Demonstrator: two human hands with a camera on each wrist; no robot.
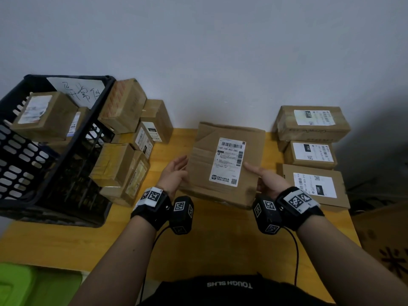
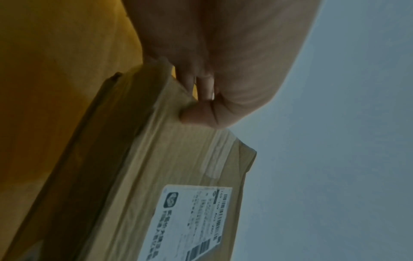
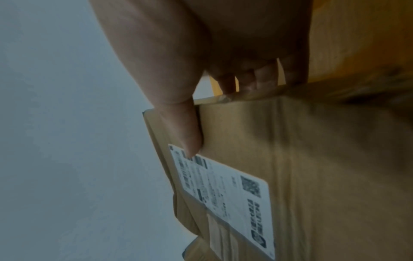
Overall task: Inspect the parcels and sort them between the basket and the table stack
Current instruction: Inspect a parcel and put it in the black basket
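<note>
A flat brown cardboard parcel [image 1: 223,164] with a white shipping label [image 1: 229,161] is held tilted above the yellow table [image 1: 216,244], label facing me. My left hand [image 1: 176,173] grips its left edge, thumb on top and fingers underneath, as the left wrist view shows with the parcel [image 2: 170,176] and hand [image 2: 201,98]. My right hand [image 1: 265,177] grips the right edge, thumb lying on the label's corner; in the right wrist view the thumb [image 3: 185,130] presses on the parcel [image 3: 290,167]. A black plastic basket [image 1: 66,164] at the left holds a few parcels [image 1: 44,115].
Several brown parcels [image 1: 130,138] are piled between the basket and the held one. At the right three labelled parcels [image 1: 313,155] lie in a row along the table. A white wall is behind. A green object [image 1: 33,286] sits low at the left, a cardboard box [image 1: 384,239] at the right.
</note>
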